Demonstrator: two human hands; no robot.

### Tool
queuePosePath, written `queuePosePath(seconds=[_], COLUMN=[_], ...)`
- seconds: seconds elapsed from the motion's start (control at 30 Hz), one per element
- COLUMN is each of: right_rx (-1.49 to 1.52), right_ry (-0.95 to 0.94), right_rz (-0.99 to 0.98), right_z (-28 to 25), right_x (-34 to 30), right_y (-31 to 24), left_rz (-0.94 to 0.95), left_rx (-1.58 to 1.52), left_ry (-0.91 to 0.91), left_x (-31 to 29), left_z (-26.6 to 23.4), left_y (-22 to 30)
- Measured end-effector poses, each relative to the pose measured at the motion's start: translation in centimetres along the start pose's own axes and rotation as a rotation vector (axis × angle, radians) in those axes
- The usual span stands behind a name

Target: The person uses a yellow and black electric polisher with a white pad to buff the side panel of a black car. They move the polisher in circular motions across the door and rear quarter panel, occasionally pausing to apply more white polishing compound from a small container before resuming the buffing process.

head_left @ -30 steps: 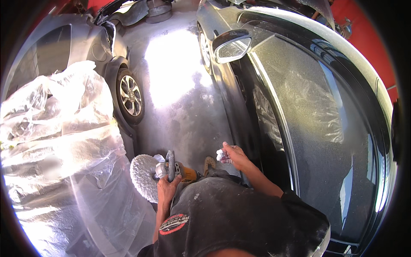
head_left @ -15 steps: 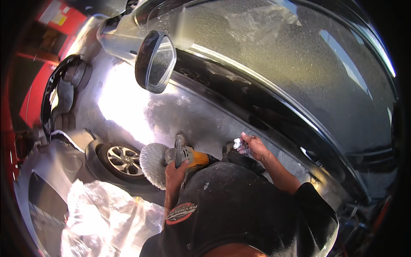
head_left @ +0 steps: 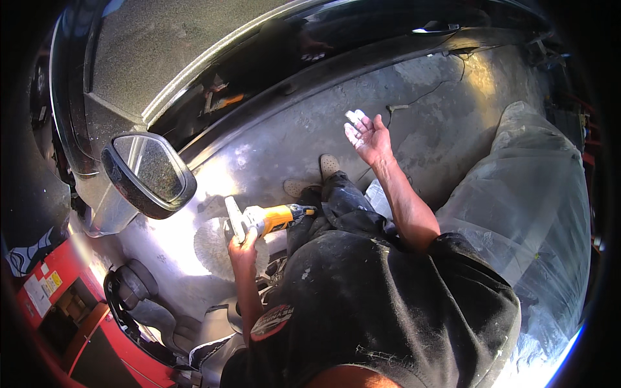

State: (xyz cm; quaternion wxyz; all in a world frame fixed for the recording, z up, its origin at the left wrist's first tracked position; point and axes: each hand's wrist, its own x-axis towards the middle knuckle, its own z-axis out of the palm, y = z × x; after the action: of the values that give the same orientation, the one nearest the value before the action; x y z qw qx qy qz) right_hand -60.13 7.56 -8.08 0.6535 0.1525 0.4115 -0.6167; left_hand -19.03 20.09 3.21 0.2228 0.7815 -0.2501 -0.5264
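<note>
Right hand (head_left: 370,142), one: moved farther out since the earlier frame, opened palm-up toward one black car (head_left: 259,71), white paste (head_left: 354,118) on its fingers.
Left hand (head_left: 243,248), one: grasping the side handle (head_left: 234,218) of one yellow polisher (head_left: 278,218), left of the dark trousers (head_left: 349,200). Wool pad (head_left: 210,249), one, partly hidden. Clogs (head_left: 330,164), two. Side mirror (head_left: 150,176), one; car cut off above.

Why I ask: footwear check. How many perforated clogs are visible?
2: the left clog, just above the polisher in the picture; the right clog, farther up and right. Others may be hidden.
</note>
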Motion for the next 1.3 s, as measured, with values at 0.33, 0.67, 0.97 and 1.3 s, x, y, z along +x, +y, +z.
queuePosePath(seconds=[0.33,0.67,0.97,1.3], right_rx=[0.053,-0.041,-0.222,-0.951], right_ry=[0.042,0.096,-0.076,-0.123], right_rz=[-0.158,-0.250,-0.271,-0.785], right_z=[10.1,13.0,11.1,6.5], right_x=[8.7,10.2,9.3,10.6], right_y=[18.2,35.4,39.2,35.8], left_rz=[0.036,0.202,0.261,0.128], left_rx=[0.171,0.443,0.661,0.671], left_ry=[-0.132,-0.369,-0.386,-0.306], left_x=[5.1,13.9,20.4,20.4], left_z=[-6.3,-12.6,-17.0,-11.1], left_y=[-2.6,-7.2,-9.6,-9.4])
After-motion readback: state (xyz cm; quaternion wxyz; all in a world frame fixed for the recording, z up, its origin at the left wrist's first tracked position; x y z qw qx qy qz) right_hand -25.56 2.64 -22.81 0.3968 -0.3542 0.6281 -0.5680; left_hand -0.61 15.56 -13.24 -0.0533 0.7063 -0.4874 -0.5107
